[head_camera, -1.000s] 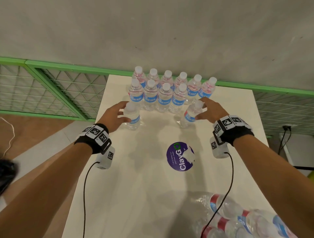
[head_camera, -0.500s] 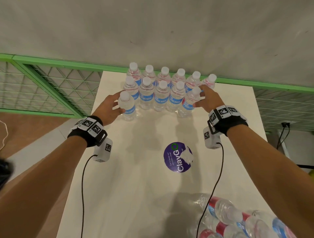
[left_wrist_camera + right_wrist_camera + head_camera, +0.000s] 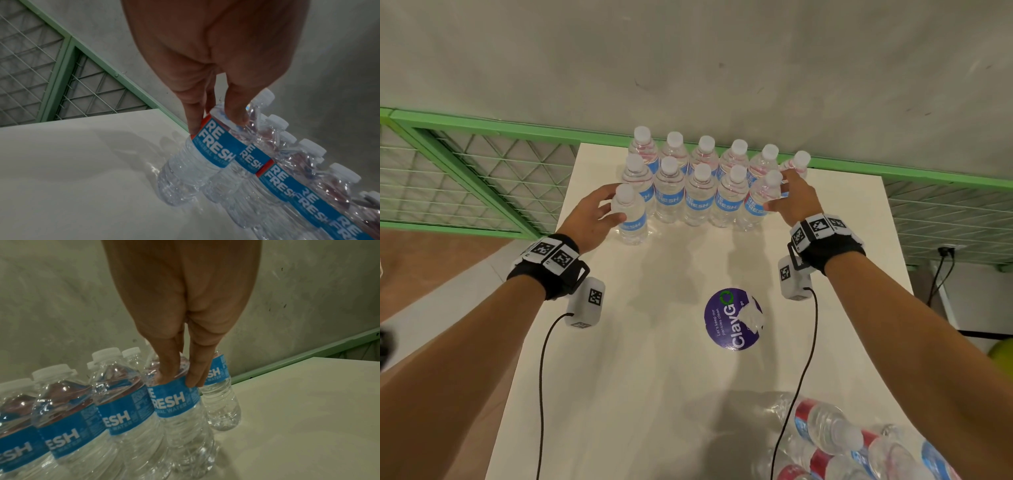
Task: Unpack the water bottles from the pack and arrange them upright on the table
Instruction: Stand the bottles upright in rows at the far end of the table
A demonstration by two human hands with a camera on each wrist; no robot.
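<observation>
- Where the fingers (image 3: 193, 116) of the left hand (image 3: 589, 219) meet plastic, they curl round the shoulder of one water bottle (image 3: 630, 219), thumb on the near side, tips at the upper edge of its blue label.
- Left-held bottle: upright, base on the table (image 3: 654, 394), just in front of the left end of the near row and beside it.
- Right hand (image 3: 796, 202): fingers (image 3: 195, 374) and thumb close round another bottle (image 3: 758, 202) at the top of its label, pinching it from both sides.
- Right-held bottle: leaning slightly, at the right end of the near row, touching its neighbour.
- Standing bottles (image 3: 698, 178): two rows along the table's far edge, white caps up, labels reading "REFRESH"; six in the back row; the near row counts five with the right-held one.
- Pack (image 3: 835, 442): torn clear wrap at the table's near right corner, bottles lying on their sides inside; the count cannot be told.
- Round purple sticker (image 3: 732, 320): on the table's middle, partly peeled, well apart from both rows.
- Wrist bands with black-and-white markers, one on each arm; white camera boxes below them, black cables trailing toward the near edge.
- Green mesh fence (image 3: 465, 171): behind the table's far and left edges, against a grey wall.
</observation>
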